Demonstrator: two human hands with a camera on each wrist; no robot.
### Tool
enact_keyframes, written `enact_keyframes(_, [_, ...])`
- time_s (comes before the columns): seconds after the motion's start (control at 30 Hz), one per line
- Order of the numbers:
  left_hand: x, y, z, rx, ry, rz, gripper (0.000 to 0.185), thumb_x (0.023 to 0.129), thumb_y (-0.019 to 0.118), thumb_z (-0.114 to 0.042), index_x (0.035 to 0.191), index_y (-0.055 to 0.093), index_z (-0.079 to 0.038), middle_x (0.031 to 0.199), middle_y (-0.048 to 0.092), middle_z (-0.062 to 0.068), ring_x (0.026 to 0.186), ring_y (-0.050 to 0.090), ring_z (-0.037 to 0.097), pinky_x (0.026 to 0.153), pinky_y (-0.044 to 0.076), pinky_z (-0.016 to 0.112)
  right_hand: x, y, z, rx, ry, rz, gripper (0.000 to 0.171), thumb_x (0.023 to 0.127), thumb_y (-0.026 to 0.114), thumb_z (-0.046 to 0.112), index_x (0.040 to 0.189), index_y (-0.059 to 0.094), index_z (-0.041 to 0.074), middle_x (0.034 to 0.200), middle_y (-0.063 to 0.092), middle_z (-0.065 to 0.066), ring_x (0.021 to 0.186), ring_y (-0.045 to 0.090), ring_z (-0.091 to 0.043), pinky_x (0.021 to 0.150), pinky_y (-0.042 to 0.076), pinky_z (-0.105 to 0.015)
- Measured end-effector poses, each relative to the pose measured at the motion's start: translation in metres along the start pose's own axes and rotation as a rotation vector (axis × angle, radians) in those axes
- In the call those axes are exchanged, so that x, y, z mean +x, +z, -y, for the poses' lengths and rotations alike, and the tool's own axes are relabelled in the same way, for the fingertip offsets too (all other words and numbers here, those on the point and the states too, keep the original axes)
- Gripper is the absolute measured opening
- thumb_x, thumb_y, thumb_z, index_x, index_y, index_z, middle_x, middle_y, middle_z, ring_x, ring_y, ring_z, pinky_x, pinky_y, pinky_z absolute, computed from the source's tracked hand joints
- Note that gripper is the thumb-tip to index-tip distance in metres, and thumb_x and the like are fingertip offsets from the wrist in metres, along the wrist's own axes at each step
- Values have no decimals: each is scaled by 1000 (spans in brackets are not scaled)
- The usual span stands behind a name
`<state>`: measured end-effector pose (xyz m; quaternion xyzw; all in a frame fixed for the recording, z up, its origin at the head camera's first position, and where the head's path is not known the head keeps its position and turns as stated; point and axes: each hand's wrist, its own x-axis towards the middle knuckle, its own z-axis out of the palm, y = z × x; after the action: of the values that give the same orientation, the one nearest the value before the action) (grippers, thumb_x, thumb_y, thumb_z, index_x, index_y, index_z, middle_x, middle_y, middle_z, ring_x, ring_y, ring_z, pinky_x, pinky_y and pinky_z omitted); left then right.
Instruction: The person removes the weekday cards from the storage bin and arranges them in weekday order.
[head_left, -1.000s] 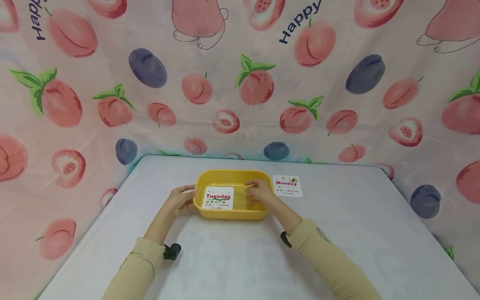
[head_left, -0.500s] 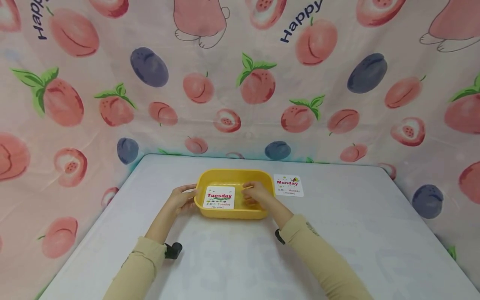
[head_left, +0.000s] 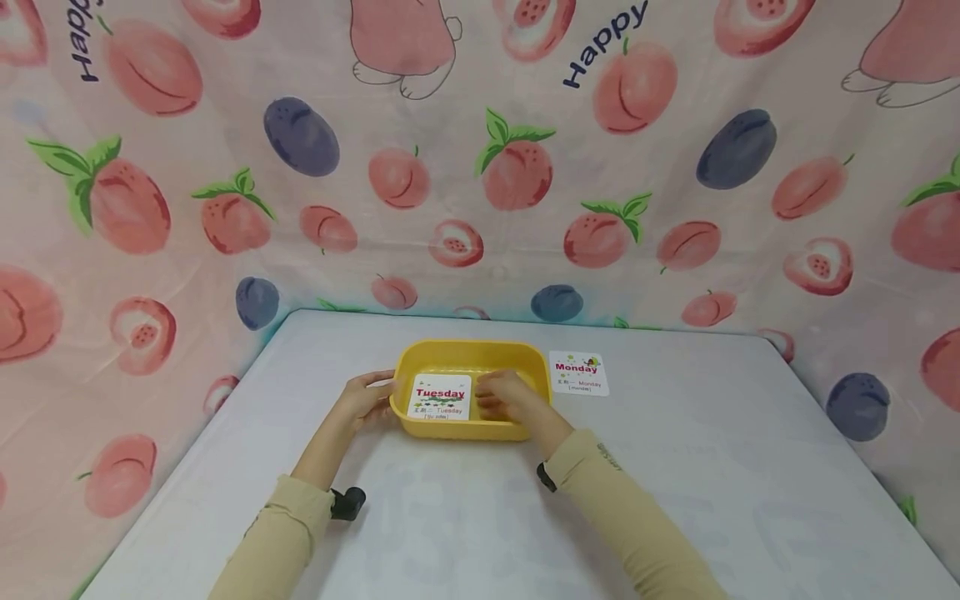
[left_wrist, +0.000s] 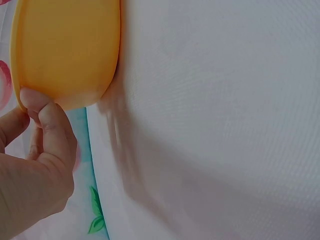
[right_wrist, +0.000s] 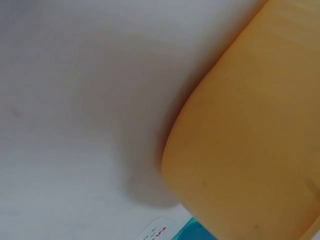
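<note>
The right hand (head_left: 504,395) has slid toward nine o'clock inside the yellow tray (head_left: 471,353), fingers loosely curled beside the Tuesday card (head_left: 442,397); the left hand (head_left: 365,397) grips the rim. Pinch the card's edge cleanly.

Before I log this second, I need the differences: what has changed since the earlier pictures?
The right hand slid left inside the yellow tray, from the right wall toward the Tuesday card; whether it touches it is unclear. Nothing was picked up or let go. The left hand holds the tray's left rim as before, and the Monday card lies unmoved on the table.
</note>
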<state>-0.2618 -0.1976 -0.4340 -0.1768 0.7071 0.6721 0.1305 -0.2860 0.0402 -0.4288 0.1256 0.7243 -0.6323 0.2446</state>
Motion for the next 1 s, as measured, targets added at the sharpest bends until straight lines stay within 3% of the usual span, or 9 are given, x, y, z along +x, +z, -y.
enact_keyframes(0.1, [0,0,-1,-2,5,-1,44,95,54,-9,138,43,-3,116,52,16,70,56,9,59,50,18,3,3,2,72,43,-13,34,95,53,8,127,50,-4,124,57,-20,95,57,-23,92,53,-39])
enact_keyframes(0.33, [-1,2,-1,-1,2,8,44,96,53,-8,138,43,-3,121,50,18,71,55,9,57,49,17,7,9,1,349,101,61,35,96,44,2,130,41,-7,136,45,-24,97,47,-25,107,37,-48])
enact_keyframes(0.5, [-3,3,-2,4,-2,8,44,96,52,-8,139,42,-3,120,51,18,70,55,9,57,49,17,6,16,-3,365,69,4,36,94,46,1,128,44,-8,124,52,-20,90,51,-22,98,45,-39])
enact_keyframes(0.63, [-2,3,-4,3,8,6,44,96,52,-8,138,43,-2,114,53,16,69,55,8,56,48,17,6,22,-5,253,7,-9,37,94,49,2,130,48,-6,120,58,-22,88,59,-21,83,55,-31])
enact_keyframes(0.8, [-1,3,-5,2,-3,6,44,96,53,-9,138,43,-3,110,54,14,68,54,8,56,49,16,8,29,-8,-47,-82,-23,48,92,57,7,137,42,-1,118,57,-18,78,55,-17,64,52,-20])
enact_keyframes(1.0, [-2,1,-4,1,-10,3,45,96,53,-9,139,43,-3,112,53,15,68,54,8,55,49,17,9,37,-11,-302,-237,-116,50,85,63,2,131,44,-4,122,54,-19,94,53,-25,90,50,-35])
